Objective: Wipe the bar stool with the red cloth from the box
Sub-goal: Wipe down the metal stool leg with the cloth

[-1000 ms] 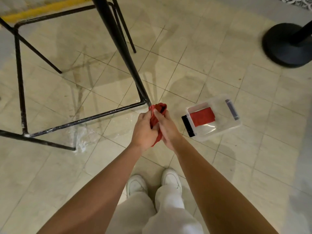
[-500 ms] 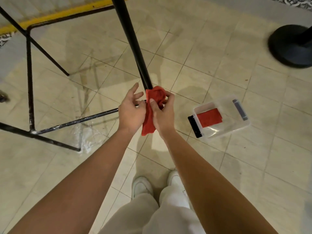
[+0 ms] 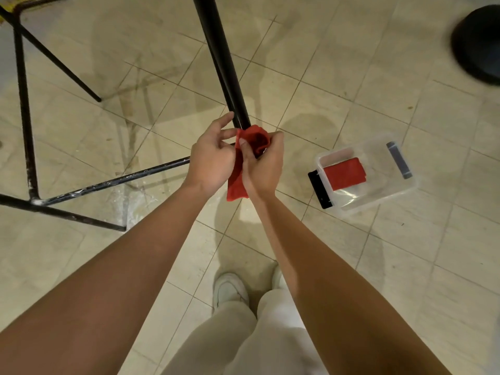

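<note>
Head view: the right hand's thumb (image 3: 244, 148) presses into the red cloth (image 3: 255, 138), and the curled fingers of the right hand (image 3: 263, 169) grip it bunched against the black leg of the bar stool (image 3: 221, 63), just above the point where a scuffed crossbar (image 3: 121, 180) meets that leg. The left hand (image 3: 211, 158) sits just beside it with its fingers loosely spread, the forefinger raised alongside the leg and another fingertip at the cloth's edge; whether it pinches the fabric cannot be told. The cloth is bright red and crumpled at the top, with a flat tail hanging down between the two wrists. To the right, apart from the hands, a clear plastic box (image 3: 378, 203) stands on the tiled floor (image 3: 338, 85) with a folded red piece (image 3: 345, 173) inside it.
</note>
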`<control>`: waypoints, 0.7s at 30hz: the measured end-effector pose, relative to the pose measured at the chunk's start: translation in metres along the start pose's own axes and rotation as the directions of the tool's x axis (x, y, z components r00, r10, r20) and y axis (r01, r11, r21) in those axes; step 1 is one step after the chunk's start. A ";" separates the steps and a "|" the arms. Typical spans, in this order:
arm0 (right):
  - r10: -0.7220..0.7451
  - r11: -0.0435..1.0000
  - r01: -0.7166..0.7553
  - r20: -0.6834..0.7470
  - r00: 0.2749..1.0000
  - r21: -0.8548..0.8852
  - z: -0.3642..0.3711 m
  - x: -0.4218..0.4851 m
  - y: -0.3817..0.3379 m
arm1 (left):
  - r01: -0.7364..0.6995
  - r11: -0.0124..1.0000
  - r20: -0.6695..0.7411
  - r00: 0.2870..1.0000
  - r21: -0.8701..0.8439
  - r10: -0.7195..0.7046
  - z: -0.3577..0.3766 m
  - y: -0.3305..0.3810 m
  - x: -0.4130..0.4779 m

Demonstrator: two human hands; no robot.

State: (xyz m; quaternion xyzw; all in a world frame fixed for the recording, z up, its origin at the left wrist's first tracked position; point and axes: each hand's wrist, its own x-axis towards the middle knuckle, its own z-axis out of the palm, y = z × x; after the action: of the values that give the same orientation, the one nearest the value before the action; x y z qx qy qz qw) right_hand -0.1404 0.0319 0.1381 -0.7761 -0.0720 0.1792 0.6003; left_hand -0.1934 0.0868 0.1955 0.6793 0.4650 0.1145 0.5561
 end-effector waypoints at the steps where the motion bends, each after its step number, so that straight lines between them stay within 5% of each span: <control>1: 0.011 1.000 -0.011 0.020 1.000 -0.009 -0.003 0.000 0.003 | 0.003 1.000 -0.009 1.000 0.023 -0.002 0.000 0.000 -0.001; 5: 0.111 0.993 -0.110 0.041 0.993 -0.044 -0.020 0.009 0.011 | 0.011 0.999 -0.055 0.998 0.048 -0.008 -0.004 -0.001 0.001; 10: 0.006 1.000 -0.009 0.161 0.987 0.020 -0.022 0.022 -0.003 | 0.002 1.000 -0.083 0.997 0.024 0.000 -0.006 0.002 0.007; 15: 0.165 0.974 -0.111 0.280 0.946 -0.199 -0.029 0.032 0.003 | 0.010 0.999 -0.088 0.996 0.037 -0.007 -0.003 0.003 0.008; 21: 0.005 0.920 0.210 0.545 0.839 -0.331 -0.033 0.073 -0.042 | -0.003 1.000 -0.130 0.992 0.010 0.004 -0.012 0.007 0.014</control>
State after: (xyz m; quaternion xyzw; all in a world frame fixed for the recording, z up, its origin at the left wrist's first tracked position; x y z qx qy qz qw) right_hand -0.0562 0.0377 0.1717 -0.7906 -0.3118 0.3380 0.4043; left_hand -0.1905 0.1054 0.2003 0.6740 0.4995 0.1571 0.5212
